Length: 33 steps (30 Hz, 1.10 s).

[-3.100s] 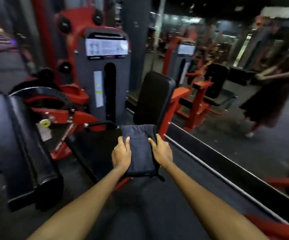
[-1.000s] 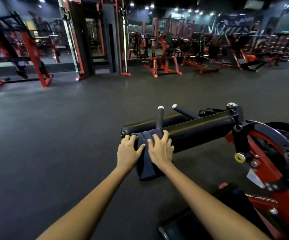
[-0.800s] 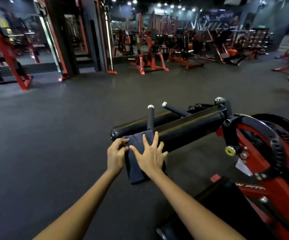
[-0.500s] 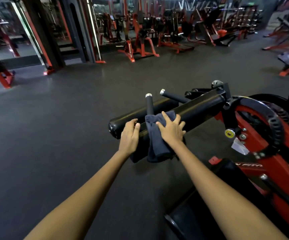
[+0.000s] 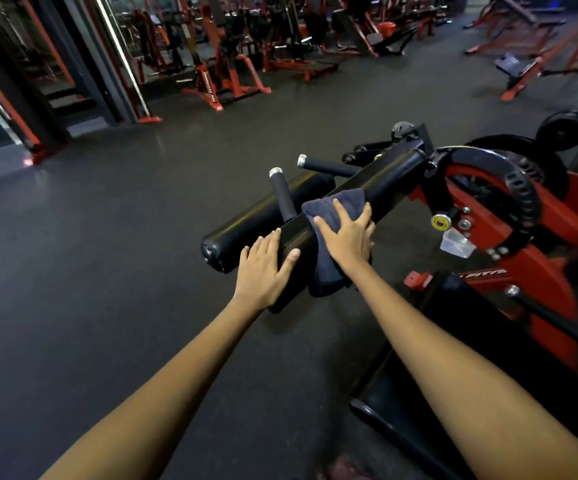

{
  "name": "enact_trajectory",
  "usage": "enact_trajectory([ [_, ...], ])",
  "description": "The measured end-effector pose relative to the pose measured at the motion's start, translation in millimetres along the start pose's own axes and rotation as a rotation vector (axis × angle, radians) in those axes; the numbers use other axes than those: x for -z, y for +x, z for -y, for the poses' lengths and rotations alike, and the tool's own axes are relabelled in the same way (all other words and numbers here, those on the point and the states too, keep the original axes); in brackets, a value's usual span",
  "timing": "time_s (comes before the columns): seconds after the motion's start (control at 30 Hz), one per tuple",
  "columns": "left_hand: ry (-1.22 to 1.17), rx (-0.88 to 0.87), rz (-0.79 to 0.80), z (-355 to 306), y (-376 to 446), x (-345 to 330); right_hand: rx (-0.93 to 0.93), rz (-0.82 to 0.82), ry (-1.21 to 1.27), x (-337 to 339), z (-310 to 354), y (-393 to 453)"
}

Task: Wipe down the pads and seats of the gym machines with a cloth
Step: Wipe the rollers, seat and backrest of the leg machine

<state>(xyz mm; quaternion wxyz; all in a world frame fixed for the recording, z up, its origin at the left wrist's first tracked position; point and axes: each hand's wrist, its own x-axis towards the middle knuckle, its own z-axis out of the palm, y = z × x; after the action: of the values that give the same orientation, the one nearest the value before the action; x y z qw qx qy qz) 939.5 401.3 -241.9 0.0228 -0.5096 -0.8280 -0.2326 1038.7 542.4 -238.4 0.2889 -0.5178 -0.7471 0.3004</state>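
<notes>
Head view. Dark folded cloth (image 5: 329, 244) draped over the near black roller pad (image 5: 377, 183), lower end hanging below the pad's underside. Right hand (image 5: 348, 237) laid flat on the cloth with fingers spread and straight, pressing it onto the pad, not curled round it. Left hand (image 5: 265, 268) resting flat on the same pad just beside the cloth, fingers extended, thumb out toward the cloth, holding nothing.

Hidden or unclear: stretch of pad under the cloth and both palms covered; second roller pad (image 5: 263, 216) behind, partly blocked by an upright grip handle (image 5: 282, 195); a second handle (image 5: 325, 166) angled back toward the red machine frame (image 5: 537, 271), cut off at the right edge. Black seat pad (image 5: 401, 403) at bottom right mostly hidden by the right forearm. Distant machines (image 5: 225, 77) dim and blurred; lettering on the frame only partly legible.

Against half a second earlier: cloth and right hand shifted along the pad toward the frame; left hand lying further from the cloth, nearer the pad's free end.
</notes>
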Motion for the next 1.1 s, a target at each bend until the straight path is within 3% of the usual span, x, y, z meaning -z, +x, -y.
enact_trajectory([
  [0.1,0.121,-0.076,0.043,-5.2,6.7,1.2,0.133,-0.012,-0.027,-9.4,-1.6,-28.0],
  [0.2,0.093,-0.093,0.063,-16.8,18.0,2.3,0.179,-0.016,-0.042,-13.1,-8.7,-29.7],
  [0.4,0.181,-0.189,0.252,-36.9,51.3,-8.8,0.002,-0.053,0.001,4.4,-8.4,36.0],
  [0.57,0.221,-0.244,0.227,-47.4,74.2,-19.5,0.137,-0.087,-0.031,4.3,-28.6,40.9],
  [0.7,0.263,-0.280,0.308,-58.6,89.5,-27.2,-0.002,-0.056,0.100,26.5,-37.7,93.4],
  [0.9,0.325,-0.325,0.306,-79.3,112.2,-39.6,0.137,-0.065,0.048,20.9,-53.8,95.2],
  [1.03,0.349,-0.348,0.329,-84.9,125.1,-46.0,-0.008,-0.058,0.125,36.4,-49.3,138.4],
  [1.1,0.359,-0.368,0.337,-89.0,132.3,-49.0,0.027,-0.086,0.087,31.3,-49.4,138.5],
])
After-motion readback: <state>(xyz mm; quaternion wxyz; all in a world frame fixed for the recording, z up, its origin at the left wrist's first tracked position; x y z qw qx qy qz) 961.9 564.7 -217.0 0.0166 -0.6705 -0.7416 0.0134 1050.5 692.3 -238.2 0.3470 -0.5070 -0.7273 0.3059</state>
